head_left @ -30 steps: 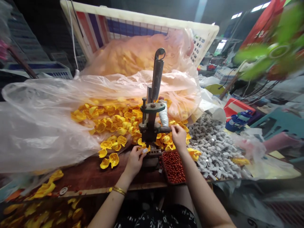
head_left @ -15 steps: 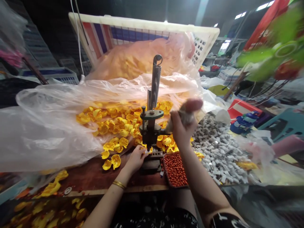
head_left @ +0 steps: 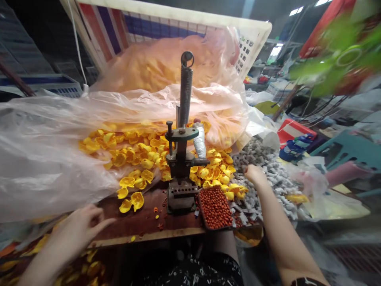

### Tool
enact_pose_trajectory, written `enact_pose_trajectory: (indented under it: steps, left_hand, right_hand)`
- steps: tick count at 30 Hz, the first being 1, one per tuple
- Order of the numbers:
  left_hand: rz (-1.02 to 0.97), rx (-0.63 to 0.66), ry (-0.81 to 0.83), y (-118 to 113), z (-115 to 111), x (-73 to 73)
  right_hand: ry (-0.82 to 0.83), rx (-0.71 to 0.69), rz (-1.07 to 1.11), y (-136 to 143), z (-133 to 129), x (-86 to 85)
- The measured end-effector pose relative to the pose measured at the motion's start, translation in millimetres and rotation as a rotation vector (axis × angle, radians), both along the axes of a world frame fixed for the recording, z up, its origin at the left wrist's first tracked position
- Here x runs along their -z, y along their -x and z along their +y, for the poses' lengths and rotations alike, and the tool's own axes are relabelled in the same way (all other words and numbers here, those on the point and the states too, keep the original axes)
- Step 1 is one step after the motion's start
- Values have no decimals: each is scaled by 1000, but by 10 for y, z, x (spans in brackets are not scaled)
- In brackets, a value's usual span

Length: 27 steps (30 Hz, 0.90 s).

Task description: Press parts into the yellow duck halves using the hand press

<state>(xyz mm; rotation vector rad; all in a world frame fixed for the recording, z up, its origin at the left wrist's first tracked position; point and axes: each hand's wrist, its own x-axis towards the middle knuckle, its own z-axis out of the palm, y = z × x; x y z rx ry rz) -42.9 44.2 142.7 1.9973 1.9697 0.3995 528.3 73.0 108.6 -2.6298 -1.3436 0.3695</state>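
Note:
A hand press (head_left: pixel 181 159) stands on the red-brown table, its wrapped lever handle (head_left: pixel 200 141) upright and untouched. My left hand (head_left: pixel 89 222) is over the table's left front edge, blurred, its thumb and fingers apart with nothing seen between them. My right hand (head_left: pixel 253 174) reaches to the grey pieces (head_left: pixel 276 190) on the right; its fingers are bent together, and what they hold, if anything, is hidden. Between the press and that pile sits a tray of small red-brown beads (head_left: pixel 216 207). Yellow shells (head_left: pixel 143 155) lie behind and left of the press.
A large white crate (head_left: pixel 178 15) with a clear plastic bag (head_left: pixel 184 59) stands behind. Plastic sheeting (head_left: pixel 44 151) covers the left. On the right are a green fan (head_left: pixel 342 59), a blue container (head_left: pixel 293 149) and a teal chair (head_left: pixel 354 151). More yellow shells (head_left: pixel 92 270) lie below the table.
My right hand has left the lever handle and moved right and down to the grey pieces. My left hand has moved from the press to the lower left. The view has shifted slightly.

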Motion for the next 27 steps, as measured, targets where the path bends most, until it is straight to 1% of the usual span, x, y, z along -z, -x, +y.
enact_pose_trajectory:
  steps: [2,4,6,8,10,13,16,17,19,22,25,27]
  left_hand:
    - [99,69,61,-133,137,258]
    - [193,25,58,-354,243,531]
    - [255,-47,39,-523,283,751]
    - [248,-87,10,-597,265,890]
    - [165,-121,-15,-616,219,955]
    - [-73,-172,-22,-674,150,952]
    - [-437,-184,-50,-841,89,885]
    - [-572,-184,-34,-915,67,855]
    - [-833,-184,84,-1070,19,787]
    - [-1156,-157,336,-1267,-56,674]
    - [-1335,-85,473,-1384,-114,574]
    - [-1375,-52,524,-1431,-135,536]
  right_hand:
    - [33,-6,18,-44,2,201]
    - [29,-40,62,-25,40,340]
    - [7,-80,127,-20,72,427]
    - [-27,-112,200,-43,84,487]
    - [-74,-125,264,-65,81,540]
    - [-143,-110,336,-38,54,600]
    - [-169,-96,415,38,-14,596]
    - [-171,-93,442,60,-43,580]
    - [-178,-89,479,81,-98,534]
    - [-232,-81,464,74,-153,454]
    - [-372,-16,348,160,-204,341]
    - [-537,11,310,388,-269,237]
